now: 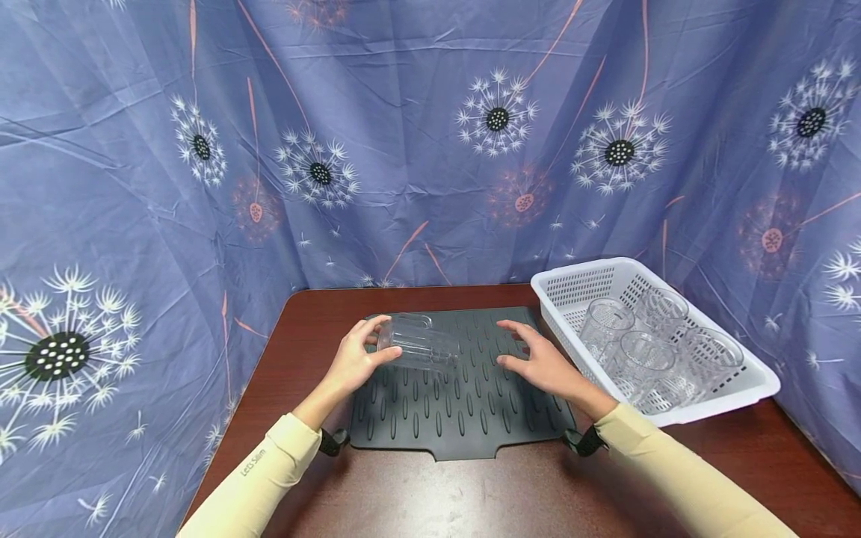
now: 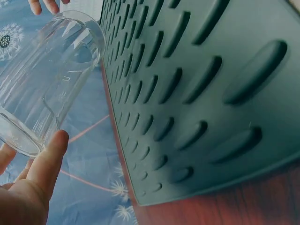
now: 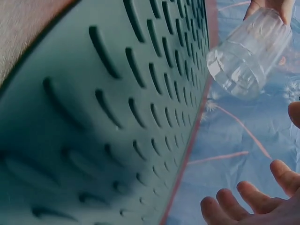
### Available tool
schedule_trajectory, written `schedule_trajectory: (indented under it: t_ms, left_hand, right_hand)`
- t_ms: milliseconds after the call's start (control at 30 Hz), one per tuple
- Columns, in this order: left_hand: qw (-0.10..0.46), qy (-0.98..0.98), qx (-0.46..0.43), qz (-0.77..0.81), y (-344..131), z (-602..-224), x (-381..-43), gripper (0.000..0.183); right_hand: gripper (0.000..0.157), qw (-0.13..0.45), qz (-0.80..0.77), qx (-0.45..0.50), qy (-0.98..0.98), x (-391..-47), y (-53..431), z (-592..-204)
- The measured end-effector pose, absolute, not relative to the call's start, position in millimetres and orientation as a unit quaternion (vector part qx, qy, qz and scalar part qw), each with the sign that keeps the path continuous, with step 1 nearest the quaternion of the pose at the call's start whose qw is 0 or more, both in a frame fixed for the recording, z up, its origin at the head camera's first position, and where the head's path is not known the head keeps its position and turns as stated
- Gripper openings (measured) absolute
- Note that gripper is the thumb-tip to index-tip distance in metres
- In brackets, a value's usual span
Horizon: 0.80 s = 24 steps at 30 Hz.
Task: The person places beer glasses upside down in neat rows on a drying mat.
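Note:
A clear glass mug (image 1: 424, 345) is tilted nearly on its side above the dark ribbed mat (image 1: 464, 418). My left hand (image 1: 358, 353) grips one end of it, thumb on the near side and fingers on the far side. The mug's other end points right, and a loop like a handle shows along its top in the head view. Facing that end, my right hand (image 1: 538, 360) is held over the mat's right part with fingers apart and nothing between them. In the right wrist view the mug (image 3: 248, 56) appears clear of the right fingertips (image 3: 248, 187).
At the right a white perforated basket (image 1: 760, 388) holds several clear glass vessels (image 1: 646, 351). It stands against the mat's right side on the brown wooden table (image 1: 303, 329). A blue dandelion-print curtain (image 1: 403, 149) hangs behind and at both sides.

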<state>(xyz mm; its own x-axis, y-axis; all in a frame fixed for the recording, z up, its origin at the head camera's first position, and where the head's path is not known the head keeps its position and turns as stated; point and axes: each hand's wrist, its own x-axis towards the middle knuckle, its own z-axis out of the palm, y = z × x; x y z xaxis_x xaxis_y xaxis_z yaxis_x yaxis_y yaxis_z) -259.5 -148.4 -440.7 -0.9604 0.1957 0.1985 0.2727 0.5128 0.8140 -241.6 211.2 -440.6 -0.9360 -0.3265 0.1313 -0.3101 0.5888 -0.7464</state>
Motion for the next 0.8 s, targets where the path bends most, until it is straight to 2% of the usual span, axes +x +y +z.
schedule_trajectory:
  t_ms: [433,800]
  left_hand:
    - [0.087,-0.886,-0.123,-0.438,-155.5,-438.6,-271.1,0.068]
    - [0.098,-0.906,-0.106,-0.398,-161.0,-431.1,-281.8,0.069]
  right_hand:
    - [0.057,-0.093,-0.341,-0.213,0.911,-247.9,231.4,-415.2]
    - [0.057,-0.108,-0.314,-0.197,0.923,-250.9,247.8,-396.9]
